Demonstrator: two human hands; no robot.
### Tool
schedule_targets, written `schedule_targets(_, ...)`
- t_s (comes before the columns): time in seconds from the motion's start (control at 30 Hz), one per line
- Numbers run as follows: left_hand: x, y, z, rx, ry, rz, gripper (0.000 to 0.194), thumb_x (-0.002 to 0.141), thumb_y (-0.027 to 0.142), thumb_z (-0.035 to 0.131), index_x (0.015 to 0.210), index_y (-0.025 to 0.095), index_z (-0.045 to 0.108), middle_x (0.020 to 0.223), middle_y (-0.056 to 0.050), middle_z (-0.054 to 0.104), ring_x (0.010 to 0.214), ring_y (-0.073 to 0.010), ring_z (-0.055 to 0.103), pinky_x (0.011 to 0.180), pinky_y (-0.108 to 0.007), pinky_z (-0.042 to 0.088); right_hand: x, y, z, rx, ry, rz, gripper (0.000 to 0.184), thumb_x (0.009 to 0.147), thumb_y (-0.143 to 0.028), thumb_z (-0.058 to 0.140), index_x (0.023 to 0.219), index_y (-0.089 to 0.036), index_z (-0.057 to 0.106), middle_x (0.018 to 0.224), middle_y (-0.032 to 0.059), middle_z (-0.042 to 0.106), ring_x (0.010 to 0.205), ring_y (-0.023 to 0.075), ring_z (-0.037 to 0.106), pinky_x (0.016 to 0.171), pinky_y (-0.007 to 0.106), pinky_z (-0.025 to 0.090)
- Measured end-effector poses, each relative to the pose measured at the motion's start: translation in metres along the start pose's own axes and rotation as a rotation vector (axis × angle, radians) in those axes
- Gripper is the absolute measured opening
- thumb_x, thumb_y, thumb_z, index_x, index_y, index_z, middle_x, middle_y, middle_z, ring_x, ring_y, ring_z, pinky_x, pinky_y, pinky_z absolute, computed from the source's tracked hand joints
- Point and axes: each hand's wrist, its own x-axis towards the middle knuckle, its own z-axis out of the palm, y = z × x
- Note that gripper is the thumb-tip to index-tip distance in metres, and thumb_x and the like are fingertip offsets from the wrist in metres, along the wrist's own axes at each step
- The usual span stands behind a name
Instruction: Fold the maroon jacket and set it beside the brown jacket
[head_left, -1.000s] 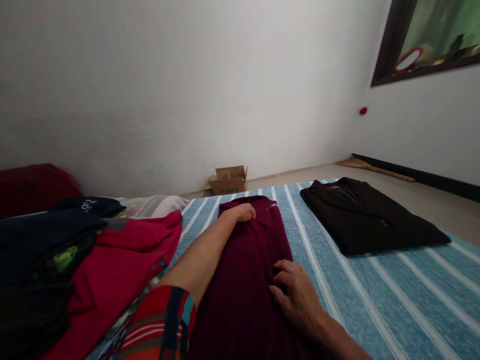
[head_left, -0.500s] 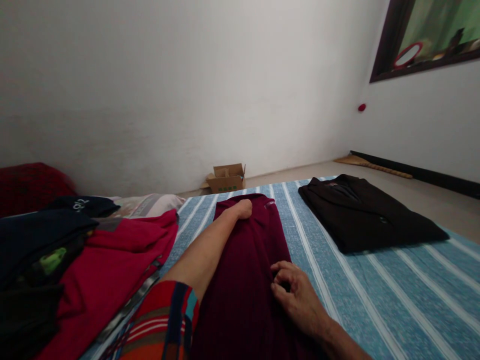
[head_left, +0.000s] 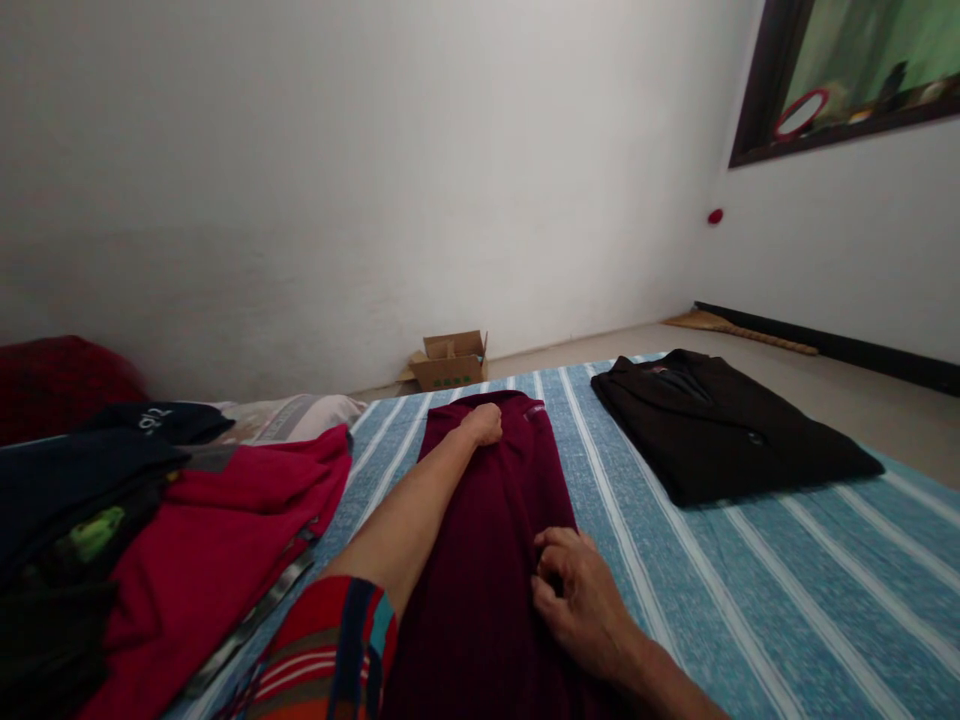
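A maroon garment lies folded lengthwise down the middle of a blue striped sheet. My left hand is stretched out to the garment's far end, fingers curled and pinching the cloth there. My right hand rests on the garment's right edge near me, its fingers bent and gripping a fold of the fabric. My left arm, in a striped red sleeve, lies along the garment.
A folded black garment lies on the sheet to the right. A heap of red, navy and black clothes sits at the left, with a pale pillow behind. A small cardboard box stands by the white wall.
My right hand's fingers have curled from lying flat into a grip on the maroon cloth and shifted slightly left. My left hand stays at the far end.
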Motion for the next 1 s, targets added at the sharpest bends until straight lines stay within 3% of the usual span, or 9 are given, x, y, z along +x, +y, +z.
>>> schedule_targets(0.17, -0.011, 0.004, -0.001, 0.102, 0.071, -0.084, 0.027, 0.079, 0.019, 0.052, 0.103, 0.016, 0.062, 0.111, -0.014, 0.062, 0.106, -0.027, 0.057, 0.084, -0.034, 0.047, -0.002, 0.002, 0.003, -0.082, 0.031, -0.065, 0.014, 0.072, -0.009, 0.052, 0.063, -0.02, 0.052, 0.087, 0.003, 0.063, 0.084, 0.0176, 0.056, 0.092, 0.039, 0.034)
schedule_targets(0.33, -0.021, 0.02, 0.006, 0.158, 0.067, -0.077, 0.026, 0.079, 0.014, 0.048, 0.099, 0.013, 0.065, 0.104, -0.017, 0.064, 0.1, -0.0281, 0.06, 0.08, -0.035, 0.049, -0.004, -0.002, 0.002, -0.199, 0.031, -0.112, 0.014, 0.076, -0.009, 0.05, 0.069, -0.02, 0.055, 0.086, 0.0022, 0.062, 0.084, 0.0171, 0.056, 0.103, 0.048, 0.021)
schedule_targets(0.57, -0.032, 0.043, 0.007, 0.192, 0.086, 0.06, 0.034, 0.084, 0.006, 0.037, 0.108, 0.011, 0.061, 0.117, -0.018, 0.057, 0.112, -0.025, 0.052, 0.09, -0.034, 0.044, -0.006, -0.004, 0.003, -0.273, 0.024, -0.192, 0.014, 0.077, -0.007, 0.049, 0.072, -0.019, 0.053, 0.081, 0.0018, 0.058, 0.08, 0.0148, 0.054, 0.104, 0.041, 0.026)
schedule_targets(0.77, -0.04, 0.055, 0.002, 0.162, -0.008, 0.053, 0.035, 0.082, 0.02, 0.048, 0.116, 0.014, 0.055, 0.109, -0.017, 0.063, 0.104, -0.0279, 0.059, 0.085, -0.037, 0.047, -0.007, -0.001, 0.006, -0.278, 0.03, -0.21, 0.014, 0.078, -0.008, 0.048, 0.071, -0.02, 0.053, 0.08, 0.0017, 0.056, 0.082, 0.0155, 0.054, 0.101, 0.041, 0.031)
schedule_targets(0.9, -0.045, 0.065, 0.005, 0.117, -0.03, -0.027, 0.04, 0.089, 0.039, 0.034, 0.11, 0.016, 0.06, 0.111, -0.017, 0.063, 0.102, -0.0294, 0.06, 0.08, -0.037, 0.047, -0.008, 0.002, 0.008, -0.279, 0.05, -0.219, 0.014, 0.079, -0.009, 0.048, 0.073, -0.02, 0.053, 0.081, 0.0021, 0.057, 0.083, 0.0163, 0.054, 0.1, 0.042, 0.032)
schedule_targets(1.0, -0.054, 0.072, 0.016, 0.11, 0.009, -0.095, 0.046, 0.091, 0.04, 0.027, 0.126, 0.018, 0.047, 0.12, -0.021, 0.056, 0.107, -0.0327, 0.056, 0.081, -0.043, 0.045, -0.009, 0.003, 0.008, -0.274, 0.059, -0.224, 0.014, 0.079, -0.01, 0.048, 0.072, -0.02, 0.053, 0.081, 0.002, 0.057, 0.083, 0.0161, 0.055, 0.1, 0.041, 0.033)
